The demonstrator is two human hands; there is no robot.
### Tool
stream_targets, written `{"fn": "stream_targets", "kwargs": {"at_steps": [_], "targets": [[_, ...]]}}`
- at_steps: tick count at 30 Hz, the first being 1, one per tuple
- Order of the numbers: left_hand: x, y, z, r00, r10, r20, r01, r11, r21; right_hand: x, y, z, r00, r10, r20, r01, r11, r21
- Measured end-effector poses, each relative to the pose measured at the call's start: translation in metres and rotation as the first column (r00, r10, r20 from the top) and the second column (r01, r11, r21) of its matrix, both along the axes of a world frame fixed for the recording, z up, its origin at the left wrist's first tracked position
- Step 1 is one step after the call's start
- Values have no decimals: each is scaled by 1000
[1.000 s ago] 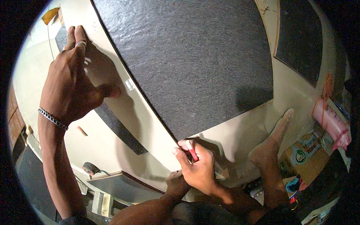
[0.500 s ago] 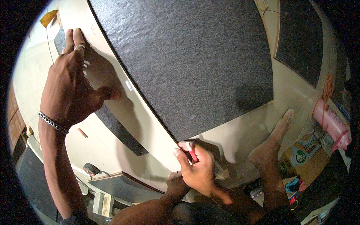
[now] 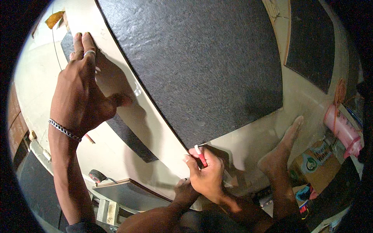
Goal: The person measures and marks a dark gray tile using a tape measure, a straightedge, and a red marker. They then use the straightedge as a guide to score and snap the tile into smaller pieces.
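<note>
Left hand (image 3: 83, 91) extending at far left; right hand (image 3: 208, 173) gripping red-and-white pen (image 3: 201, 157).
Left forearm (image 3: 69, 178) is rising from near left, two fingers pointing far, close together, thumb spreading right above the pale surface (image 3: 167, 153); right fingers are curling narrowly around the pen, just beside the near corner of the dark panel (image 3: 206, 73).

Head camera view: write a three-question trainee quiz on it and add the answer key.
1. Which hand grips the slim red-and-white tool? A) left; B) right; C) neither.
2. True or false: a chain bracelet circles the wrist of the left hand.
3. Fill in: in the picture, the brown cardboard box is to the ____ of the right hand.
Key: 1. B; 2. True; 3. right.
</note>
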State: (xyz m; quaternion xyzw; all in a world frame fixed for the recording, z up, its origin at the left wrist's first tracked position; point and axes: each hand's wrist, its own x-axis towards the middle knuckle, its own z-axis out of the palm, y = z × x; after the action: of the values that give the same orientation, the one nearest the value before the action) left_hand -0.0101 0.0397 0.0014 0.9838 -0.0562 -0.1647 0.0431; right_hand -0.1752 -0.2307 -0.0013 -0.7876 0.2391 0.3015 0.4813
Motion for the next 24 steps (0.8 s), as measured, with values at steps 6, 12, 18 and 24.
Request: {"fn": "stream_targets", "kwargs": {"at_steps": [6,12,18,24], "targets": [[2,-14,11,972,194,-130,-191,981,30,-2,-2,-5,1000,9,-22,-8,1000,5],[7,-15,16,976,156,-149,-145,986,86,1,-5,-4,992,114,46,-113,993,-31],[6,-9,3,982,15,-188,42,953,300,5,-4,-4,990,99,98,-100,995,0],[5,-9,6,970,91,-228,-55,986,157,15,-12,2,959,280,-50,-282,958,-49]]}}
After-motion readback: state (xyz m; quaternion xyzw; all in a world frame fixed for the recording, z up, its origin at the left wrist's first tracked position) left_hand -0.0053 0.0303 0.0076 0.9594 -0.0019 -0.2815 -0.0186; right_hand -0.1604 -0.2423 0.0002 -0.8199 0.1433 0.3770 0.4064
